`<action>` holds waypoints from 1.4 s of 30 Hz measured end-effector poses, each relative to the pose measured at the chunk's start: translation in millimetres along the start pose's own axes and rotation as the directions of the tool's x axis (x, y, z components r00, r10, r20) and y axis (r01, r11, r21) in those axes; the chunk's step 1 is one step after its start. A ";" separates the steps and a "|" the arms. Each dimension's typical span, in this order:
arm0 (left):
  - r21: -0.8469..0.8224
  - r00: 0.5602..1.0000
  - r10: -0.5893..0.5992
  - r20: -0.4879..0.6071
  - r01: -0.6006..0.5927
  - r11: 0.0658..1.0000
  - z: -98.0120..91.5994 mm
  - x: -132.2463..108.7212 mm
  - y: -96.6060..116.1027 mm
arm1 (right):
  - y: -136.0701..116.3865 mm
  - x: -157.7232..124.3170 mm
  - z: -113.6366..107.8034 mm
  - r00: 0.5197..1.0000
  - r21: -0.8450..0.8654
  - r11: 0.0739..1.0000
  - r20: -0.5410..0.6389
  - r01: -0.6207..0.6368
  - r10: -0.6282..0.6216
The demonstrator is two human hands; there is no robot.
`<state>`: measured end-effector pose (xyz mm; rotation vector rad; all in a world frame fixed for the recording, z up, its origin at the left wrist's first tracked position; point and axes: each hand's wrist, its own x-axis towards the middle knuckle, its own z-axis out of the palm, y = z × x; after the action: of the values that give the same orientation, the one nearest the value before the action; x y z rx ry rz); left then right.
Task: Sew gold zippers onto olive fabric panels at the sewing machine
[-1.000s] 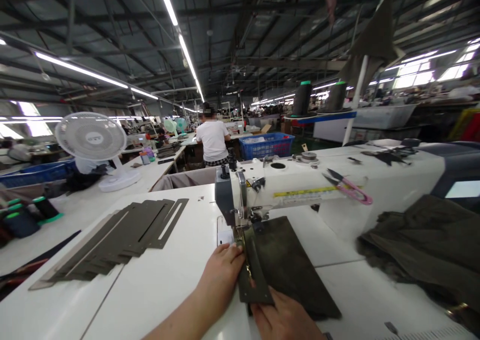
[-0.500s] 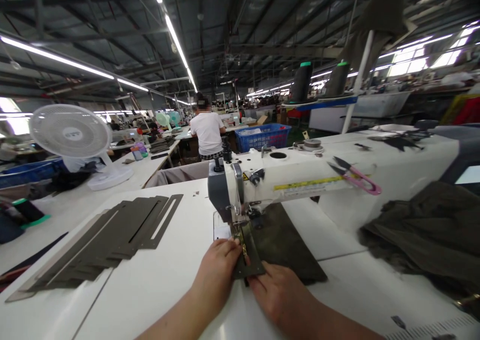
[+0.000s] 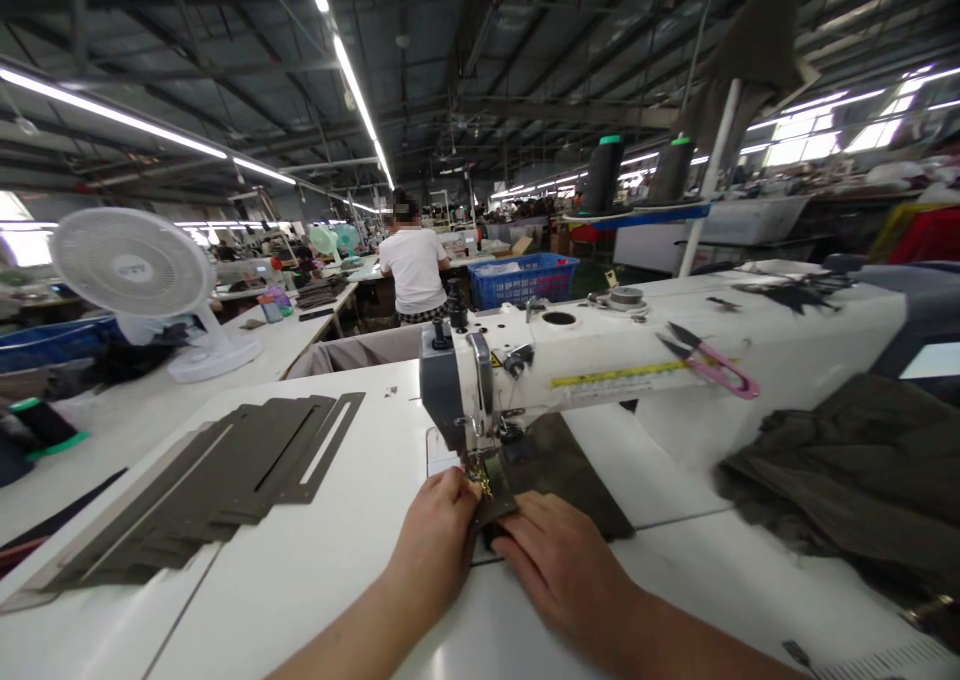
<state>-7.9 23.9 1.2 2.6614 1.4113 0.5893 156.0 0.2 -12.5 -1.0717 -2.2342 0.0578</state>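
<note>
Head view: olive fabric (image 3: 555, 465) is pressed flat at 12 o'clock under a sewing machine (image 3: 585, 375) by the left hand (image 3: 439, 545) and right hand (image 3: 559, 570), fingers (image 3: 536, 530) lying slightly open, nothing pinched.

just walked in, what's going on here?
A person's left hand and right hand press on a dark olive fabric panel at the presser foot of a white industrial sewing machine. On the white table to the left lies a fanned stack of slotted olive strips. Pink-handled thread snips rest on the machine, and a crumpled olive fabric heap lies right. A co-worker in a white T-shirt is farther off.
</note>
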 end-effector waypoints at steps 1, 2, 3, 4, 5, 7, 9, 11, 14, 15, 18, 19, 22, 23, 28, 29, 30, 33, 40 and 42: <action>-0.009 1.000 -0.007 -0.001 0.007 1.000 -0.6 -1.4 1.0 | -0.4 3.0 -1.8 0.998 -0.022 0.997 0.012 -0.068 0.068; -0.022 1.000 -0.013 -0.009 0.013 1.000 -1.4 -3.0 1.7 | 0.1 7.1 -2.8 0.991 -0.048 0.991 0.030 -0.127 0.129; -0.034 0.999 -0.023 -0.027 0.022 0.999 -2.5 -4.6 2.1 | 1.4 12.0 -3.3 0.984 -0.062 0.984 0.055 -0.169 0.172; -0.042 0.997 -0.044 -0.055 0.042 0.998 -3.9 -6.3 2.4 | 3.5 17.3 -3.3 0.977 -0.059 0.980 0.086 -0.190 0.195; -0.042 0.992 -0.087 -0.087 0.084 0.996 -5.6 -7.9 2.8 | 6.2 22.7 -2.9 0.973 -0.044 0.980 0.117 -0.196 0.200; -0.033 0.967 -0.215 -0.140 0.212 0.977 -9.4 -11.3 3.8 | 12.7 32.1 -1.7 0.971 -0.003 0.984 0.162 -0.179 0.177; -0.030 0.936 -0.320 -0.149 0.319 0.947 -11.9 -15.3 5.7 | 19.1 38.2 -0.4 0.972 0.018 0.986 0.169 -0.167 0.161; -0.069 0.957 -0.251 -0.143 0.244 0.967 -11.7 -19.8 8.1 | 23.8 41.2 0.8 0.974 0.028 0.985 0.153 -0.172 0.166; -0.077 0.979 0.089 -0.184 -0.105 0.992 -7.6 -24.5 9.9 | 27.7 42.7 2.9 0.977 0.051 0.982 0.125 -0.180 0.172; -0.050 0.962 0.200 -0.189 -0.212 0.976 -6.2 -24.6 9.7 | 28.5 43.0 3.5 0.977 0.054 0.982 0.120 -0.182 0.175; 0.067 0.905 0.400 -0.145 -0.394 0.917 -4.0 -20.1 7.1 | 31.0 43.4 5.0 0.974 0.035 0.979 0.115 -0.199 0.194; 0.103 0.891 0.435 -0.132 -0.424 0.900 -3.8 -17.8 6.1 | 31.9 43.3 5.3 0.972 0.020 0.978 0.115 -0.207 0.203; 0.170 0.885 0.451 -0.115 -0.430 0.887 -3.2 -12.8 3.5 | 33.8 42.8 6.0 0.963 -0.048 0.970 0.115 -0.239 0.243; 0.169 0.890 0.441 -0.116 -0.420 0.892 -2.7 -12.2 2.9 | 33.8 42.6 6.2 0.960 -0.074 0.965 0.115 -0.250 0.257; 0.135 0.887 0.435 -0.151 -0.418 0.898 0.3 -12.7 1.9 | 29.8 44.6 6.0 0.943 -0.182 0.942 0.126 -0.283 0.308; 0.134 0.884 0.440 -0.156 -0.422 0.897 0.3 -12.6 2.0 | 28.8 45.4 5.7 0.938 -0.199 0.935 0.126 -0.295 0.323; 0.135 0.882 0.445 -0.157 -0.427 0.894 0.2 -12.3 2.2 | 28.0 46.1 5.3 0.932 -0.216 0.925 0.123 -0.311 0.342; 0.133 0.881 0.449 -0.147 -0.433 0.892 -1.3 -11.0 3.3 | 27.2 47.4 4.5 0.906 -0.262 0.891 0.113 -0.370 0.409; 0.183 0.886 0.458 -0.065 -0.441 0.879 -4.1 -9.1 5.6 | 27.5 50.0 7.5 0.857 -0.313 0.831 0.091 -0.459 0.507; 0.189 0.889 0.455 -0.051 -0.439 0.878 -4.1 -9.3 5.4 | 27.0 50.8 8.2 0.846 -0.319 0.816 0.074 -0.482 0.528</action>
<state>-9.9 12.8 3.5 3.1667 0.8865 0.6574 146.7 56.2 0.1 -1.8712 -2.0669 0.0453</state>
